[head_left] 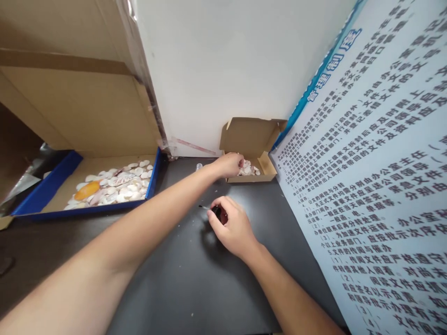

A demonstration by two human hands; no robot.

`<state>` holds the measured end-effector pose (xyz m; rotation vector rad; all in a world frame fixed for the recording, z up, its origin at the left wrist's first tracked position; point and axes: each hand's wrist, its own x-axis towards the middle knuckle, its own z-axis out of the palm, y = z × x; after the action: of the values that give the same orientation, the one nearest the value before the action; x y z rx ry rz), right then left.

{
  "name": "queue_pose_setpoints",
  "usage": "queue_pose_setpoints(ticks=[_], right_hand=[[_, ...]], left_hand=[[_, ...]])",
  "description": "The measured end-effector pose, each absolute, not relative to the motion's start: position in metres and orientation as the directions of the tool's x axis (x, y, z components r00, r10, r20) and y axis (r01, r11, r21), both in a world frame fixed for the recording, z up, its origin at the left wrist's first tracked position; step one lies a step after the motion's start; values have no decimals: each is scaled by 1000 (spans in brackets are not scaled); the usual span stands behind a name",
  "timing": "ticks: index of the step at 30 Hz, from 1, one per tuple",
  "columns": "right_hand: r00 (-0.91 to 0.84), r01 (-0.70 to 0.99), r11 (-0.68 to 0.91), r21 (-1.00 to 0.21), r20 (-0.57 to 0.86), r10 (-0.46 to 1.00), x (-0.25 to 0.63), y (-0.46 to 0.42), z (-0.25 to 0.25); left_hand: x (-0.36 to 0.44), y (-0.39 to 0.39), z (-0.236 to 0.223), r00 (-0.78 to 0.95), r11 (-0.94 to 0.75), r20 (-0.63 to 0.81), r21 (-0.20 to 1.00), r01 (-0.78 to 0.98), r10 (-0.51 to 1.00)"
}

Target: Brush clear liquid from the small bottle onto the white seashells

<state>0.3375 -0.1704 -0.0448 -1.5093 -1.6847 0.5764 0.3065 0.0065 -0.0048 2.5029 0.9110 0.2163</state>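
Over the left part of a small cardboard box (268,168) is my left hand (228,164), its curled fingertips down by the white shells (248,168) inside. What those fingers pinch, if anything, is hidden. My right hand (232,225) is closed around a black cap (217,212) above the dark tabletop. From the cap a thin brush stem (204,207) with a dark tip points left. A small clear bottle (199,166) stands just beyond my left forearm, partly covered by it.
To the left, a blue-edged cardboard box (153,179) holds many pale shells (129,184) and one orange shell (87,190). Its raised lid leans back. A white wall panel (216,70) rises behind, and a printed board (377,153) borders the right side. Tiny white crumbs dot the tabletop (181,279).
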Motion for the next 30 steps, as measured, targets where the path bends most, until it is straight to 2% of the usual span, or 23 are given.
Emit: queue_pose_setpoints(ticks=[6, 10, 12, 16, 20, 24, 30], right_hand=[[61, 608, 184, -772, 276, 959, 343, -164, -49], [88, 570, 162, -805, 256, 963, 346, -162, -50], [79, 553, 160, -818, 243, 967, 345, -163, -50], [49, 550, 181, -815, 248, 968, 342, -165, -51], [46, 543, 161, -824, 220, 974, 343, -164, -55], [60, 520, 138, -843, 197, 979, 346, -162, -57], [20, 514, 143, -846, 179, 984, 345, -164, -58]], left_hand=[[289, -11, 7, 747, -698, 87, 440, 565, 659], [227, -35, 30, 741, -732, 207, 459, 503, 639], [181, -38, 37, 672, -662, 173, 461, 591, 720], [89, -23, 26, 449, -422, -34, 283, 861, 893], [42, -5, 2, 467, -432, -126, 233, 871, 875], [36, -4, -5, 451, -411, -193, 215, 886, 871], [42, -10, 7, 400, -376, -181, 154, 914, 898]])
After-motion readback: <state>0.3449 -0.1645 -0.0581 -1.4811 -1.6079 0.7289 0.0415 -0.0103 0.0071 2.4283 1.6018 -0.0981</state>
